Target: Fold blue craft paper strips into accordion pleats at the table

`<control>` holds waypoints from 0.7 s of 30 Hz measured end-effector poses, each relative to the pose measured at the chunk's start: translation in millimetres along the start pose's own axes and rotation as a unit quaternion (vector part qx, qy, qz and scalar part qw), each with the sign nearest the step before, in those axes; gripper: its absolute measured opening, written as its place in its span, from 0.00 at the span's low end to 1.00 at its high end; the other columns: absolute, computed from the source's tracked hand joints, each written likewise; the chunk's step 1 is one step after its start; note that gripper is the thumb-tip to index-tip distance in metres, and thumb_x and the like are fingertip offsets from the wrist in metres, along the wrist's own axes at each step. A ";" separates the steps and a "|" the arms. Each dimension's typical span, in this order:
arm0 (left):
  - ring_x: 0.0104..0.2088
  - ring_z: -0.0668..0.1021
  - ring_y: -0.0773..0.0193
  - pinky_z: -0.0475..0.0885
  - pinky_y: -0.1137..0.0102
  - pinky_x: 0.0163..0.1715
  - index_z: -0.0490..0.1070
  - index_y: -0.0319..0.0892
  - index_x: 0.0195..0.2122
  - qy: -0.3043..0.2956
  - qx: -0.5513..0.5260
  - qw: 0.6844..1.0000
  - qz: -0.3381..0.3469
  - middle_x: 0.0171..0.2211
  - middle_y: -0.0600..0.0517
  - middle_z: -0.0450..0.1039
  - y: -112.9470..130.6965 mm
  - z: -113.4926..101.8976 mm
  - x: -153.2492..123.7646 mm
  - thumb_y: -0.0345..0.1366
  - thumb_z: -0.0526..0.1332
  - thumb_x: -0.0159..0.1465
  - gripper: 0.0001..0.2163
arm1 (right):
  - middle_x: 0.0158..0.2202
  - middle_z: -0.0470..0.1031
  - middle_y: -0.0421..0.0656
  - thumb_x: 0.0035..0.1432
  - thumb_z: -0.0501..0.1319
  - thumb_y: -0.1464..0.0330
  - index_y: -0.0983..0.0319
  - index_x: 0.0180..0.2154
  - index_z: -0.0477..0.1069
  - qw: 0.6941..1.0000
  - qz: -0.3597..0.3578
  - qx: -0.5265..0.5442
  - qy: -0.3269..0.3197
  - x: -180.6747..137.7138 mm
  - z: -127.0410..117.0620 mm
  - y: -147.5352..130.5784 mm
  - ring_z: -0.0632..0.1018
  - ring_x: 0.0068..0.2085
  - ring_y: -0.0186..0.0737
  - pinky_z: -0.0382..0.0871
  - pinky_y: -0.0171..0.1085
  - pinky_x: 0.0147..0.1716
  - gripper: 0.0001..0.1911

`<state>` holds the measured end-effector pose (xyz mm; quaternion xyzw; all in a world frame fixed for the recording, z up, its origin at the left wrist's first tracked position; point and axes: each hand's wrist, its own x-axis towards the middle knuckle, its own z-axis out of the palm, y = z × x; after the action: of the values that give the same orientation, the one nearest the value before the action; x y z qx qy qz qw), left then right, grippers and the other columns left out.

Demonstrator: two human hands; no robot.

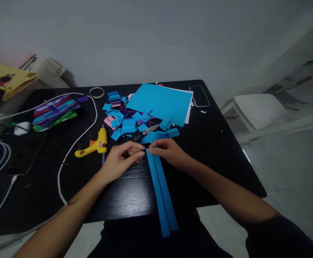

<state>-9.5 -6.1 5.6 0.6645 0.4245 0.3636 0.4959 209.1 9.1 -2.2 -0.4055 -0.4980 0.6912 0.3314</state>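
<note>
The right hand (170,152) pinches the top of a long blue paper strip (157,190) running past the table's (199,179) front edge; the left hand (122,159) curls beside it, grip unclear; small blue pieces (129,126) look finished; this strip apparently remains unworked.

Blue on paper strips (157,190) at grip; yel. w/ orange trigger (92,143) on glue gun (101,139) L of it; blk. w/ fine grain on tabletop (129,193) below.
</note>
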 end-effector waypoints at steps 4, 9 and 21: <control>0.36 0.83 0.64 0.78 0.72 0.35 0.84 0.43 0.42 0.051 0.056 0.992 0.097 0.37 0.48 0.83 -1.8 -0.6 1.4 0.34 0.71 0.63 0.07 | 0.30 0.79 0.38 0.54 0.71 0.61 0.61 0.32 0.81 1.000 0.008 0.007 -0.021 0.0 -1.0 -0.1 0.76 0.32 0.36 0.68 0.36 0.37 0.09; 0.33 0.82 0.65 0.76 0.73 0.33 0.84 0.44 0.38 0.048 0.060 0.989 0.130 0.33 0.50 0.83 -0.4 1.6 0.8 0.31 0.72 0.62 0.04 | 0.31 0.80 0.39 0.54 0.71 0.61 0.62 0.33 0.81 0.999 -0.016 -0.009 -0.043 0.1 -1.7 3.3 0.76 0.33 0.36 0.68 0.36 0.37 0.10; 0.34 0.83 0.64 0.77 0.73 0.34 0.85 0.44 0.40 0.024 0.026 0.995 0.089 0.35 0.49 0.84 0.4 -0.8 1.1 0.33 0.73 0.61 0.05 | 0.29 0.77 0.38 0.55 0.71 0.59 0.61 0.34 0.81 0.998 -0.027 -0.020 -0.061 -0.5 -1.9 2.3 0.73 0.31 0.34 0.65 0.35 0.34 0.12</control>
<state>-9.7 -4.9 6.3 0.7036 0.3844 0.4112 0.4337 210.9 8.8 -4.7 -0.3554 -0.5419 0.6955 0.3104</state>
